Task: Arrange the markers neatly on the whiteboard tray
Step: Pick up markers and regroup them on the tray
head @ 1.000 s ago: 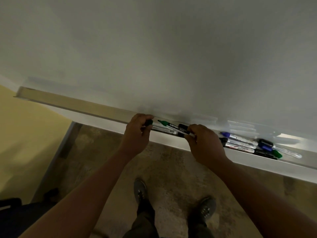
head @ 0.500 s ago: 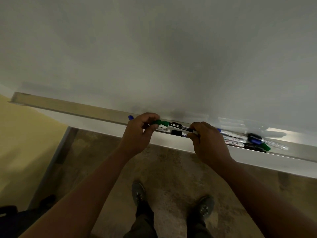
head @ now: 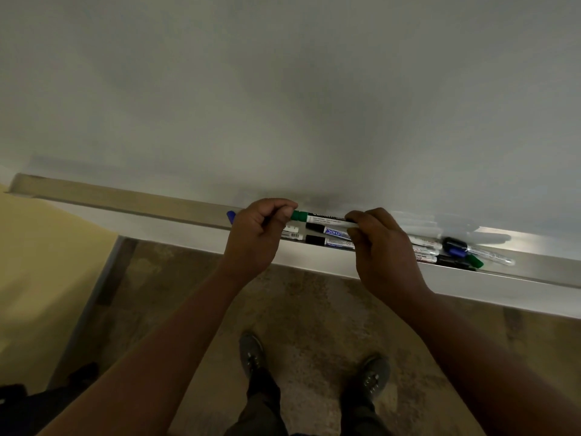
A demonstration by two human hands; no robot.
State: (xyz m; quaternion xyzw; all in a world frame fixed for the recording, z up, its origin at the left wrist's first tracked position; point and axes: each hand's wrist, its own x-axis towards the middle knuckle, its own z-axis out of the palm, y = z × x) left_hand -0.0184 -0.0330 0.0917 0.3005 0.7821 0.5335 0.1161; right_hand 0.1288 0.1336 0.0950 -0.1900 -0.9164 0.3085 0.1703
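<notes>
Whiteboard tray point(head: 125, 201): you are lining up a green-capped marker point(head: 320, 218).
Your left hand point(head: 256, 237) is pinching its cap, right hand point(head: 382, 247) gripping the barrel, holding it level above two black-capped markers point(head: 327, 236), probably to set it parallel.

Dark shoes point(head: 314, 363) on mottled floor point(head: 314, 297), yellow wall point(head: 47, 262)
</notes>
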